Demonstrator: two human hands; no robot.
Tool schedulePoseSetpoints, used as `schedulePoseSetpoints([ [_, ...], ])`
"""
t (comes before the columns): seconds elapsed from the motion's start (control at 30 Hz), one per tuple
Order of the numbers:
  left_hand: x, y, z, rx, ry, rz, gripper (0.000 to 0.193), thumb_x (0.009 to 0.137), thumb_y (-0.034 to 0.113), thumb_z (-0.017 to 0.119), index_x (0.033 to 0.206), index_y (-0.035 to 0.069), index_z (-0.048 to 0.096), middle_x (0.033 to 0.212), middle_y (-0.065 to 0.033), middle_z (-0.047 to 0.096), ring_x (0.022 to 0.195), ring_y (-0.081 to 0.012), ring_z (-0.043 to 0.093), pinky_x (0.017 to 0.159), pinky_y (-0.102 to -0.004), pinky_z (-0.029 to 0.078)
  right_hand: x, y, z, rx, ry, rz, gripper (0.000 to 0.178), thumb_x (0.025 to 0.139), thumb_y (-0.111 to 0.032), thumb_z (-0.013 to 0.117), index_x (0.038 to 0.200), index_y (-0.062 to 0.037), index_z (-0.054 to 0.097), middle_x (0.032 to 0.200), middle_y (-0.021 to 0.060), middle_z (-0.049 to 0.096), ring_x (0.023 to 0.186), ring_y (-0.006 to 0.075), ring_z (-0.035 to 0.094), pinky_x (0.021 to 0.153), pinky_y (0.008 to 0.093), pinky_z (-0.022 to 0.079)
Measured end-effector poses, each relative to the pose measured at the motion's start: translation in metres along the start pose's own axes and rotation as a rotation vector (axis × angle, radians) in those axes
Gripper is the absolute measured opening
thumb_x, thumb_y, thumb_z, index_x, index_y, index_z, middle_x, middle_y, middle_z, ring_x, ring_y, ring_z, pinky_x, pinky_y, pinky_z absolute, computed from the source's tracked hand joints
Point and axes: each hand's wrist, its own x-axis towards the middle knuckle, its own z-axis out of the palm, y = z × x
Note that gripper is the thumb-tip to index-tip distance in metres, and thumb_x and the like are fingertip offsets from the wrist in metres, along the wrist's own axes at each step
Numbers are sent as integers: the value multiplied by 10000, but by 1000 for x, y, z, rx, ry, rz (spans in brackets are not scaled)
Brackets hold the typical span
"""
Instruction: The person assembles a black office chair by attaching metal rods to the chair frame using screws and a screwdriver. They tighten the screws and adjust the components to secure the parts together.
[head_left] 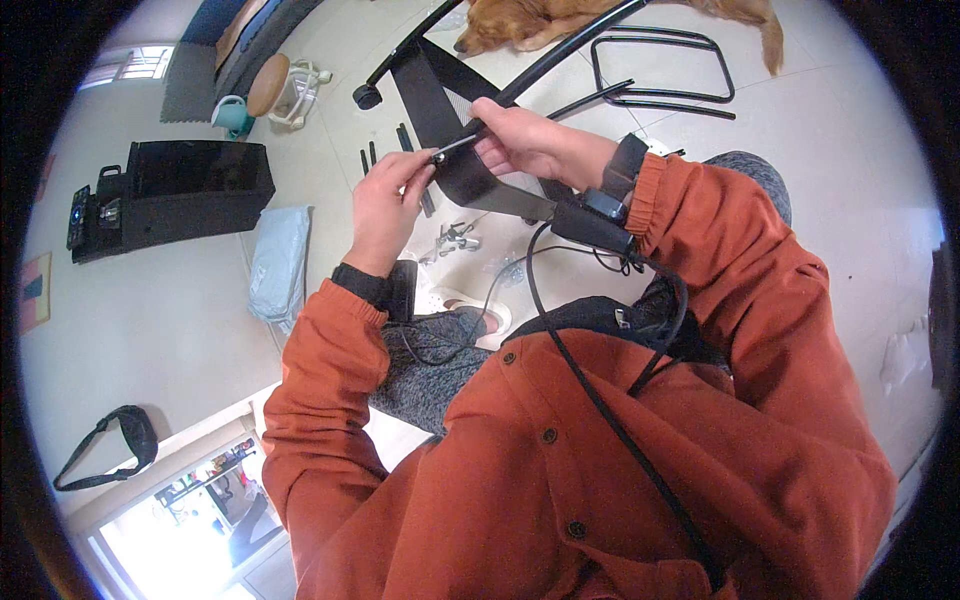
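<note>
In front of me I have a black metal frame (575, 52) of tubes with a dark flat panel (437, 100) and a black foot or caster (368, 97) at one corner. My left hand (388, 205) is closed, thumb and fingers pinching the near end of a thin silvery rod (458, 146) at the frame's edge. Whether it is a tool or a bolt is too small to tell. My right hand (535, 148) grips the black tube, with its thumb on top and its fingers curled beneath. Part of the panel lies hidden behind both hands.
Loose black tubes (403, 135) and small metal fittings (455, 240) lie on the tiled floor. Beyond them are a bent black tube frame (665, 68) and a lying dog (520, 22). On the left stand a table with a black box-shaped device (200, 190) and a pale plastic package (280, 262).
</note>
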Motion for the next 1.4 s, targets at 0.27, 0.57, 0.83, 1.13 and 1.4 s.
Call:
schedulePoseSetpoints([
  [0.27,-3,-1,5,-98,-96,28,268,773,34,578,1037,61,612,907,-126,608,771,-243,593,673,-303,479,-12,9,14,80,-68,15,323,862,-318,398,598,-161,299,530,-74,226,429,65,219,399,219,197],
  [0.57,-6,-3,5,-106,-43,-99,248,796,103,618,1032,25,627,1031,-113,613,852,-184,593,740,-276,473,-5,6,-5,117,-136,-4,504,857,-504,466,911,-12,557,831,113,643,707,163,620,698,248,486],
  [0.83,-3,-9,11,-91,11,-31,242,805,105,611,1017,-10,623,1042,-122,634,791,-183,627,716,-278,487,-4,25,-22,575,-468,11,310,892,-278,472,910,26,534,766,39,511,652,95,463,588,194,428],
  [1.13,0,-6,14,-51,-4,-88,274,798,108,622,1049,-2,614,1011,-142,642,845,-169,630,735,-267,482,8,30,-7,412,-193,-24,148,934,-124,430,866,-34,525,716,-31,471,562,32,402,483,155,380],
  [1.4,-1,-4,16,-68,-34,-130,292,801,105,614,1079,15,605,1001,-152,642,844,-160,630,742,-266,481,28,42,-10,190,-121,-34,125,892,-119,464,878,-38,559,740,-14,545,576,40,489,474,146,396],
])
